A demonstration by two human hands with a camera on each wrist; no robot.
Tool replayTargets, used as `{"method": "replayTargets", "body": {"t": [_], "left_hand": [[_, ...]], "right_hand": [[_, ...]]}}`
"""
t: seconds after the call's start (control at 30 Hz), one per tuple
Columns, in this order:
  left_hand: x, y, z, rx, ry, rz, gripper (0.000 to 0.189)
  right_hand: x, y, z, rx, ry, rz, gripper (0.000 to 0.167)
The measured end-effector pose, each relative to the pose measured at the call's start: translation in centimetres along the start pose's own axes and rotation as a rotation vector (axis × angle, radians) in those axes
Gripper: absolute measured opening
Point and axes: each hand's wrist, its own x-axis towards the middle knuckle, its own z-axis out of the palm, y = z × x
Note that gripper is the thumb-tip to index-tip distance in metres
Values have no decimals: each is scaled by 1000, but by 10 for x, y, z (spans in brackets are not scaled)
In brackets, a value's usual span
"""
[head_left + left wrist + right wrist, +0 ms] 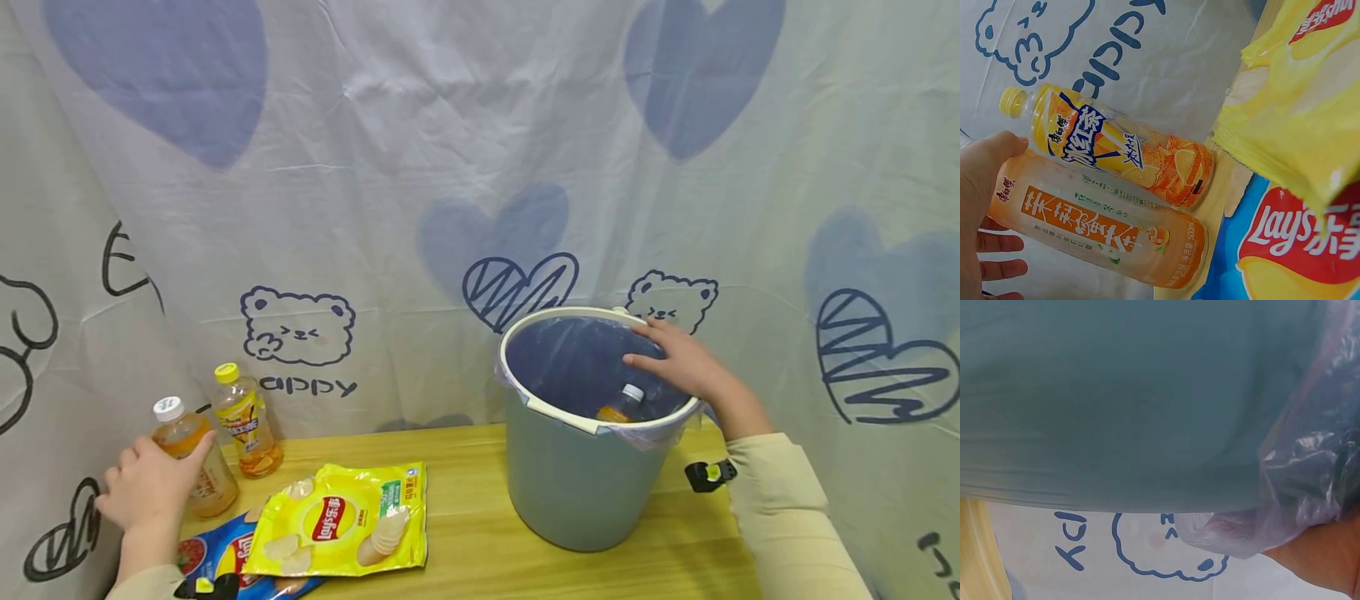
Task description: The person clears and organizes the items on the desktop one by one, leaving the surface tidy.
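Observation:
At the left, my left hand [150, 487] is spread beside a white-capped bottle [210, 483] with an orange label. In the left wrist view its thumb [1007, 145] lies near the bottle's upper end, and the other fingers stretch apart below. A yellow-capped iced tea bottle [1122, 147] stands right behind. My right hand [686, 358] reaches over the far right rim of a grey-blue bin [577, 483], fingers extended over its opening. Inside the bin lies another white-capped bottle [626, 402] with orange contents. The right wrist view shows mostly the bin's outer wall [1116, 406].
A yellow chip bag [352, 521] lies partly over a blue chip bag [217, 546] on the wooden table [465, 517]. A clear plastic liner [1304, 469] hangs over the bin's rim. A patterned cloth [420, 150] hangs close behind the table.

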Motion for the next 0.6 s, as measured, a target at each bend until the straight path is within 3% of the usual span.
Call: {"method": "replayTargets", "body": {"t": [0.27, 0.6], "left_hand": [[-13, 3, 3, -13, 36, 34, 108], [-29, 10, 8, -35, 79, 130, 100]], "right_hand": [[0, 1, 0, 0, -1, 2, 72], [1, 0, 0, -11, -5, 4, 73]]}}
